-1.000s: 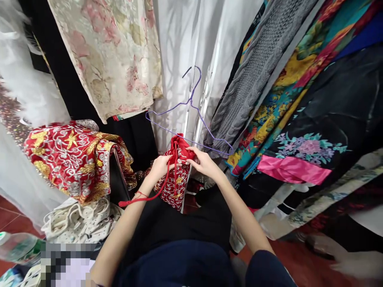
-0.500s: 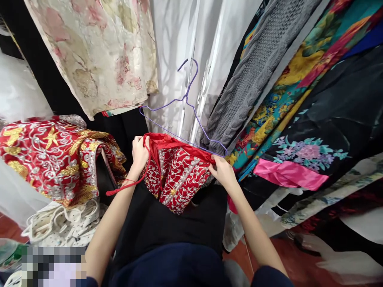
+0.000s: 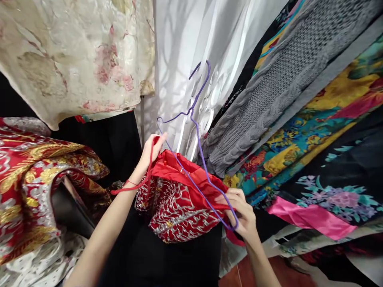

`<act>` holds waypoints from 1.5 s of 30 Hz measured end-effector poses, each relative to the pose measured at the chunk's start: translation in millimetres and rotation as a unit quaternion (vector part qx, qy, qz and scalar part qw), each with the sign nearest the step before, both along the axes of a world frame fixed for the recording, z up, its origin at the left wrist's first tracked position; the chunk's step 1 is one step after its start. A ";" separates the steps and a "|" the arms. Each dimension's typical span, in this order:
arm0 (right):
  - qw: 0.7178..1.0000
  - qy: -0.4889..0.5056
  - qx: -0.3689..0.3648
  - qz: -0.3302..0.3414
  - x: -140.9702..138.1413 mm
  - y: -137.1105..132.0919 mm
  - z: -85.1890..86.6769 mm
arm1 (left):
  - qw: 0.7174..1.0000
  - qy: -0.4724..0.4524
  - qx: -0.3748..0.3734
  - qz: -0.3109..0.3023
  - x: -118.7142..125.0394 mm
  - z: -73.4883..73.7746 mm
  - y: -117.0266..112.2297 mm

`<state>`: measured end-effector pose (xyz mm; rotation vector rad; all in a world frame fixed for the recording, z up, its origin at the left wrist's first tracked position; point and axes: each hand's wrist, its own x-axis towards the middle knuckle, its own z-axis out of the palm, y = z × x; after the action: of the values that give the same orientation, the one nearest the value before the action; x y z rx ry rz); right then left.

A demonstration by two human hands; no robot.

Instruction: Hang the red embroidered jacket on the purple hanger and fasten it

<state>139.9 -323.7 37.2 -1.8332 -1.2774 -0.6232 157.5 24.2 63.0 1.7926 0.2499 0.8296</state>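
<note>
A red garment [image 3: 185, 215] with silver embroidery and a plain red satin edge is stretched between my hands, above my black-clothed lap. My left hand [image 3: 152, 153] grips its left upper corner, with a thin red cord [image 3: 131, 189] looped over the hand and trailing across the wrist. A fingertip there reaches the bar of a purple wire hanger [image 3: 200, 131], which lies tilted over the satin edge, hook upward. At the right corner, my right hand [image 3: 243, 213] is closed on the garment, the hanger's lower right end resting against its fingers.
To the left lies a red cloth [image 3: 26, 175] with gold and silver embroidery, above polka-dot white fabric [image 3: 38, 259]. A cream floral cloth [image 3: 80, 59] hangs upper left. A grey cable-knit piece [image 3: 269, 87] and colourful floral cloth [image 3: 287, 155] hang at right, before a white curtain [image 3: 176, 48].
The hanger has come nearer, its lower bar now crossing in front of the garment's edge. My right hand has moved down and right; its fingers now meet the hanger's end. The view has shifted closer.
</note>
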 end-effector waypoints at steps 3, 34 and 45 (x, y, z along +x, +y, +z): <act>1.000 0.012 -0.006 0.020 -2.7 -0.1 10.8 | 0.996 0.046 0.027 -0.067 10.7 11.9 -3.4; 0.957 -0.098 0.181 -0.204 71.8 -30.2 28.1 | 0.969 -0.125 0.049 0.208 -55.8 -48.5 -25.4; 0.975 -0.058 0.058 -0.208 70.6 -42.5 19.6 | 0.968 -0.122 0.058 0.210 -54.9 -47.2 -34.4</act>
<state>210.6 -366.1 56.8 -2.0023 -0.9070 -1.0208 102.6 -10.2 15.8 1.7487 0.4355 1.3787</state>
